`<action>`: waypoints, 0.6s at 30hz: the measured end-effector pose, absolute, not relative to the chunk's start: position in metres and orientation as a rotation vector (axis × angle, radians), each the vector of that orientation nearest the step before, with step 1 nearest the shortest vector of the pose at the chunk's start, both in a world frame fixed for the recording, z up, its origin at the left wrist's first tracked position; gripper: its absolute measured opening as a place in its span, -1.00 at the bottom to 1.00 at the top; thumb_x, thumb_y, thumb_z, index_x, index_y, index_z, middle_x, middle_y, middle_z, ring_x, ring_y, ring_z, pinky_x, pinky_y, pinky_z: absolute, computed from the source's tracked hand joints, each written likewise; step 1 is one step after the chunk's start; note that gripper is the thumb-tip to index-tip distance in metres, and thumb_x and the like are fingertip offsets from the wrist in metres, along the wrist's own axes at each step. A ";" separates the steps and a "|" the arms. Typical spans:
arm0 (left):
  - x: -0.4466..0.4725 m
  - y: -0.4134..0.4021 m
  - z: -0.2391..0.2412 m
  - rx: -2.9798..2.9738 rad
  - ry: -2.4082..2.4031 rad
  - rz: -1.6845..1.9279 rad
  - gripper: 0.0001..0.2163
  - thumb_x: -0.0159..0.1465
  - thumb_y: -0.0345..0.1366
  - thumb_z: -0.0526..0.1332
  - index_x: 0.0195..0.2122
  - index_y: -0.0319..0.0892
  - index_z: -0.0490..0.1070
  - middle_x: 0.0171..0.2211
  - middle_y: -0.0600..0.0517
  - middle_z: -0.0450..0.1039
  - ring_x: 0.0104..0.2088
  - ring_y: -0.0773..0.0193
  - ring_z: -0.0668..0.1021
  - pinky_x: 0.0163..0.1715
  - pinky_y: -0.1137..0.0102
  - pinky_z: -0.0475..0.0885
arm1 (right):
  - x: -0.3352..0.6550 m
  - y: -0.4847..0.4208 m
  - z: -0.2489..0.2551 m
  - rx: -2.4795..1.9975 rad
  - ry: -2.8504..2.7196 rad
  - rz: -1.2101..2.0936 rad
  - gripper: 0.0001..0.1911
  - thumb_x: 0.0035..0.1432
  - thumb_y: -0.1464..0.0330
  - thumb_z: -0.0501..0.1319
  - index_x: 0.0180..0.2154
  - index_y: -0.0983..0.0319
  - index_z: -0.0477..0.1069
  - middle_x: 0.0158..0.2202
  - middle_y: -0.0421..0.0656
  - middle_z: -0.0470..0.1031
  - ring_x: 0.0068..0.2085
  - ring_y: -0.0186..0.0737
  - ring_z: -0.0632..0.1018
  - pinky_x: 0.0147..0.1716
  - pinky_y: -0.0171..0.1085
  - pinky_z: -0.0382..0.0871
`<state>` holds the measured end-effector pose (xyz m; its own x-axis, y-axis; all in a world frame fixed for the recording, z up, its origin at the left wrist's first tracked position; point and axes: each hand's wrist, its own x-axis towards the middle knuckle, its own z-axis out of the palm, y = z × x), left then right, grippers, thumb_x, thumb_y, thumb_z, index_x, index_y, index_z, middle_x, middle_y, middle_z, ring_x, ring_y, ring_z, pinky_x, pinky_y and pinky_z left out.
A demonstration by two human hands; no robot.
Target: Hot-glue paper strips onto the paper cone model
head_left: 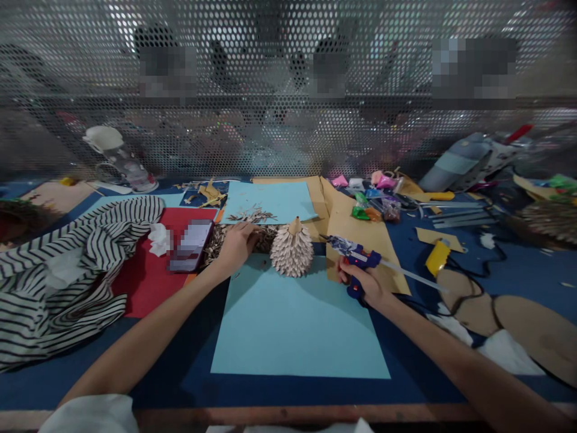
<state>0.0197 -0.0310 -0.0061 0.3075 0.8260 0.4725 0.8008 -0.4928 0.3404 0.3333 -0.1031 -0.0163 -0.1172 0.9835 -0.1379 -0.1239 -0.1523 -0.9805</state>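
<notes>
My right hand (364, 279) is wrapped round the grip of a dark blue glue gun (360, 258), whose nozzle points left and up. A long clear glue stick (412, 275) sticks out of its back. Left of the nozzle, a cone-shaped craft piece (292, 251) covered in overlapping pale husks stands upright on a light blue sheet (300, 337). My left hand (237, 245) is at a heap of brownish husks (216, 243) beside that piece. Its fingers are curled together at the heap; whatever is between them is too small to make out.
A phone (192, 245) lies on red paper (139, 282) beside a striped cloth (85, 240). Small colourful packets (378, 195) lie behind the glue gun. Brown discs (527, 328) and a black cord (473, 279) are at right. A perforated metal screen (288, 132) borders the back.
</notes>
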 end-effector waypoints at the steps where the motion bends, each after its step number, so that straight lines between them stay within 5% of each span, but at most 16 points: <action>1: 0.020 -0.031 -0.005 2.469 1.544 0.988 -0.84 0.26 -0.30 0.11 -0.26 -0.20 0.46 -0.35 -0.04 0.49 -0.30 0.19 0.50 -0.28 0.34 0.33 | 0.333 -0.103 -0.016 -1.156 -1.112 1.458 -0.73 -0.12 0.14 0.33 -0.53 0.18 0.36 -0.56 -0.25 0.35 -0.59 -0.38 0.32 -0.54 -0.30 0.28; 8: 0.018 -0.034 0.006 2.261 1.562 1.123 -0.81 0.21 -0.21 0.16 -0.43 -0.18 0.49 -0.48 0.01 0.47 -0.43 0.27 0.46 -0.41 0.41 0.31 | 0.335 -0.103 -0.019 -1.139 -1.090 1.461 -0.73 -0.12 0.14 0.34 -0.52 0.17 0.37 -0.53 -0.25 0.36 -0.58 -0.38 0.33 -0.54 -0.31 0.30; 18: 0.015 -0.027 0.009 1.762 1.554 1.117 -0.75 0.16 -0.16 0.14 -0.34 -0.24 0.47 -0.58 0.02 0.46 -0.56 0.26 0.50 -0.52 0.42 0.37 | 0.334 -0.103 -0.016 -1.127 -1.089 1.471 -0.72 -0.12 0.15 0.34 -0.53 0.19 0.37 -0.55 -0.26 0.35 -0.58 -0.40 0.32 -0.54 -0.32 0.28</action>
<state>0.0150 -0.0269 0.0086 -0.0052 0.9724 0.2334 0.5306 -0.1952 0.8249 0.3338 -0.1028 -0.0158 -0.1216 0.9839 -0.1312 -0.1617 -0.1500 -0.9754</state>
